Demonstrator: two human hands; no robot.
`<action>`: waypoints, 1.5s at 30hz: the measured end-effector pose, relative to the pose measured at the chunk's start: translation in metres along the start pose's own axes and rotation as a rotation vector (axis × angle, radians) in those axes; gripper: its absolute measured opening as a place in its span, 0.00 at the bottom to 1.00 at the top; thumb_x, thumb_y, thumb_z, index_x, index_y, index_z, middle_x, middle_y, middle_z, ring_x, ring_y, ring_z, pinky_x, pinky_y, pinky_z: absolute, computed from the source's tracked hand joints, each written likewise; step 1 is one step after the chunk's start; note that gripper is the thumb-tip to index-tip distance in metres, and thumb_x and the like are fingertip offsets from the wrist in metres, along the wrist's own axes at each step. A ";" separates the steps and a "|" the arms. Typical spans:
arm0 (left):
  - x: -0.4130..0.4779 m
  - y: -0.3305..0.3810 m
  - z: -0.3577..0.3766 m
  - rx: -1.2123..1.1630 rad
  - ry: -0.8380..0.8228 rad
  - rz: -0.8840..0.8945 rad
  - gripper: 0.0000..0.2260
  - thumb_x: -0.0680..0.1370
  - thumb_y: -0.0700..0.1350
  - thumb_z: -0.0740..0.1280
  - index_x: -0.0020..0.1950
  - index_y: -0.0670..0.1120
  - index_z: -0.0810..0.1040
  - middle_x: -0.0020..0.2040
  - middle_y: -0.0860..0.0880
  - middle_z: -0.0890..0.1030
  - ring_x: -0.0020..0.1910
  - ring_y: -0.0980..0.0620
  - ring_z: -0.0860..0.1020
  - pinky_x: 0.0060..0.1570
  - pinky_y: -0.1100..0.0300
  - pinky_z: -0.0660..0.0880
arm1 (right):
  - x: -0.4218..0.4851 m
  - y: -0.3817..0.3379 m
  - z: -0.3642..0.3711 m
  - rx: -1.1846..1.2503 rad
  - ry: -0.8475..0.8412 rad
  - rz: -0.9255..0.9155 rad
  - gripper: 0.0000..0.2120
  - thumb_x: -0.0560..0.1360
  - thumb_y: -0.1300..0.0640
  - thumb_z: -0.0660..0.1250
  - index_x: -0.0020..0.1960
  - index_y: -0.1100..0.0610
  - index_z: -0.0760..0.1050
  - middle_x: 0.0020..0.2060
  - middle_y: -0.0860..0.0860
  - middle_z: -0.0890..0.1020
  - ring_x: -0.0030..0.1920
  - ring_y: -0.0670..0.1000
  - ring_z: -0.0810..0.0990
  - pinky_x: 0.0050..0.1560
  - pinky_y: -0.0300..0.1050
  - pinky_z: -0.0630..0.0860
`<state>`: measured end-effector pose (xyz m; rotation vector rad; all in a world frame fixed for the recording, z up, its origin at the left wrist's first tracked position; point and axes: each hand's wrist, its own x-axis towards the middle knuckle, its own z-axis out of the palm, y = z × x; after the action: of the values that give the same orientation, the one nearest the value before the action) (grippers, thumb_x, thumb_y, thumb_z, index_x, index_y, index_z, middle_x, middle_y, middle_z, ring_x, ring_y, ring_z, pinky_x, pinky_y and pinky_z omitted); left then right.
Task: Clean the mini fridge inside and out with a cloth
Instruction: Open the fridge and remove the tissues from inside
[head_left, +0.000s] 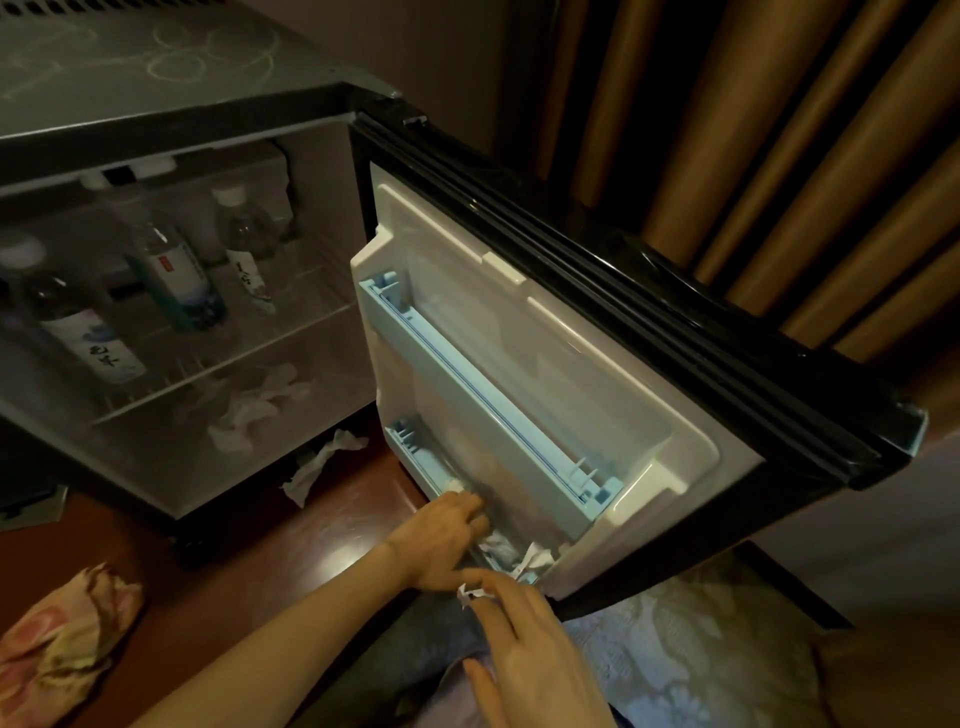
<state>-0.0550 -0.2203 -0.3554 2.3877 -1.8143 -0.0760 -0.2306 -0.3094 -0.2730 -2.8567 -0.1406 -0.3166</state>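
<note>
Closest to me is my right hand (524, 654), low by the bottom corner of the black fridge door (649, 332). Its fingers are mostly straight, and a small white scrap of paper (467, 592) is pinched between the fingertips.

Just past it, my left hand (441, 540) reaches into the light blue bottom door shelf (410, 441). Its fingers curl down over the shelf's front edge. I cannot tell if they grip anything. Some crumpled white paper (501, 551) sits in the near end of that shelf, right beside those fingers.

My pink and yellow flowered cloth (57, 639) is bunched up on the brown shiny floor (311, 545), far off to my left. Neither hand touches it. Its long side runs from near me up and away, toward the grey mini fridge (156, 62).

That door hangs wide open, with its white inside facing me. Its long blue shelves run from the hinge side out to the door's free edge.

Inside the fridge, clear bottles with labels (176, 280) lie on the wire rack. More crumpled white paper lies on the fridge bottom (254, 410). One piece is on the floor by the fridge's front corner (322, 462).
</note>
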 end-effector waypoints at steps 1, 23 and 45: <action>-0.003 -0.002 -0.001 -0.012 0.045 -0.004 0.24 0.74 0.65 0.61 0.49 0.46 0.79 0.46 0.47 0.77 0.42 0.51 0.75 0.43 0.61 0.75 | 0.001 0.000 0.001 -0.020 -0.012 -0.009 0.32 0.45 0.42 0.81 0.48 0.52 0.83 0.54 0.47 0.74 0.52 0.46 0.70 0.50 0.36 0.75; -0.094 -0.057 -0.043 0.004 0.369 -0.355 0.18 0.72 0.54 0.68 0.53 0.42 0.76 0.55 0.42 0.76 0.50 0.45 0.76 0.51 0.55 0.75 | 0.045 -0.014 0.004 -0.009 -0.250 -0.033 0.33 0.43 0.35 0.76 0.46 0.45 0.83 0.52 0.42 0.77 0.47 0.41 0.78 0.36 0.30 0.76; -0.216 -0.043 -0.053 0.037 0.354 -0.784 0.15 0.74 0.56 0.65 0.49 0.45 0.75 0.52 0.47 0.75 0.47 0.51 0.73 0.49 0.64 0.67 | 0.127 -0.078 0.022 0.144 -0.372 -0.197 0.22 0.78 0.52 0.62 0.71 0.56 0.66 0.68 0.50 0.65 0.68 0.51 0.64 0.68 0.43 0.65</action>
<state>-0.0656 0.0034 -0.3191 2.7570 -0.6762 0.2802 -0.1126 -0.2197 -0.2456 -2.7304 -0.4953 0.1855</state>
